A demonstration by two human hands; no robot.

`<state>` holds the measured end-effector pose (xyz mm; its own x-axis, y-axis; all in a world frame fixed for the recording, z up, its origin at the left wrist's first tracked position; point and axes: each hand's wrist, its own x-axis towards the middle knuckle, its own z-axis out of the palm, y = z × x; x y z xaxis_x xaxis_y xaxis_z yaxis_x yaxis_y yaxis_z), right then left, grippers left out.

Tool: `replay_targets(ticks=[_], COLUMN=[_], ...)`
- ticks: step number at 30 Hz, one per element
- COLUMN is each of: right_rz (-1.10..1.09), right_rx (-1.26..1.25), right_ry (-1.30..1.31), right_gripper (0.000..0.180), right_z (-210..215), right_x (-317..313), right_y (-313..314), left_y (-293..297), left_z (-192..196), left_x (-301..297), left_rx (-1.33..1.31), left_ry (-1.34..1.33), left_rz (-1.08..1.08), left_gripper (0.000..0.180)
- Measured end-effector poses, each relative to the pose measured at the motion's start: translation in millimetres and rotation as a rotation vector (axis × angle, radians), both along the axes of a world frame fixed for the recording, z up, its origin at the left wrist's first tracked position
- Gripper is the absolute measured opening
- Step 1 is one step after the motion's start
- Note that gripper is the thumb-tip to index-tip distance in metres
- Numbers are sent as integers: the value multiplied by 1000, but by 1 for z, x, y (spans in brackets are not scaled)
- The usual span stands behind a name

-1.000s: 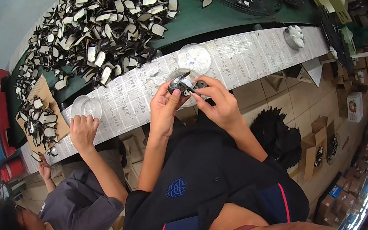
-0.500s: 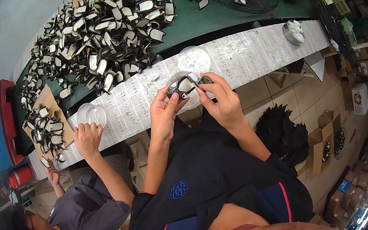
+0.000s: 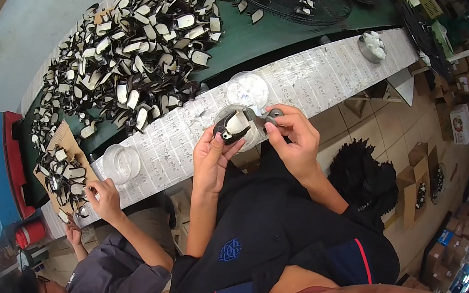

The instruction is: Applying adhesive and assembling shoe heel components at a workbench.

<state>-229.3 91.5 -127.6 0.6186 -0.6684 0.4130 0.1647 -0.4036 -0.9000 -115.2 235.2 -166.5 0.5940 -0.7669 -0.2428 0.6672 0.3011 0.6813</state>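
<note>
Over the near edge of the bench, my left hand (image 3: 208,160) is closed round a black-and-cream piece that looks like a shoe heel (image 3: 236,123), its cream face turned up. My right hand (image 3: 298,141) grips a dark flat-bladed scraper (image 3: 257,124) by its rounded handle. The blade's end lies close to the heel's right edge; whether they touch I cannot tell. Beneath both hands sits a round clear dish, mostly hidden by them. Just beyond stands another clear dish (image 3: 247,89) with whitish contents.
A large heap of similar heels (image 3: 134,59) covers the green table's left. At left, a co-worker's hands (image 3: 105,199) work beside cardboard (image 3: 66,139) bearing more heels and a clear dish (image 3: 121,164). A metal cup (image 3: 372,47) stands right; black mesh trays (image 3: 294,11) lie behind.
My right hand has shifted right and slightly down, with the scraper drawn outward from the heel. More of the heel's cream face shows. The co-worker's nearer hand has moved down, toward the heels on the cardboard.
</note>
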Motion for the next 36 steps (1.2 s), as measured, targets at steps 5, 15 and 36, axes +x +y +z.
replay_targets(ticks=[5,15,36], right_rz=[59,123,-149], right_rx=[-65,-214,-247], right_ry=[37,59,110], right_gripper=[16,15,16], right_z=[-2,-6,-14], right_x=[1,8,2], right_y=[5,14,-19], left_y=[-1,-3,-3], left_z=[-3,-2,7], left_x=[0,0,1], left_rx=[-15,7,4], left_ry=[26,44,64], left_rz=[10,28,16], left_gripper=[31,26,29])
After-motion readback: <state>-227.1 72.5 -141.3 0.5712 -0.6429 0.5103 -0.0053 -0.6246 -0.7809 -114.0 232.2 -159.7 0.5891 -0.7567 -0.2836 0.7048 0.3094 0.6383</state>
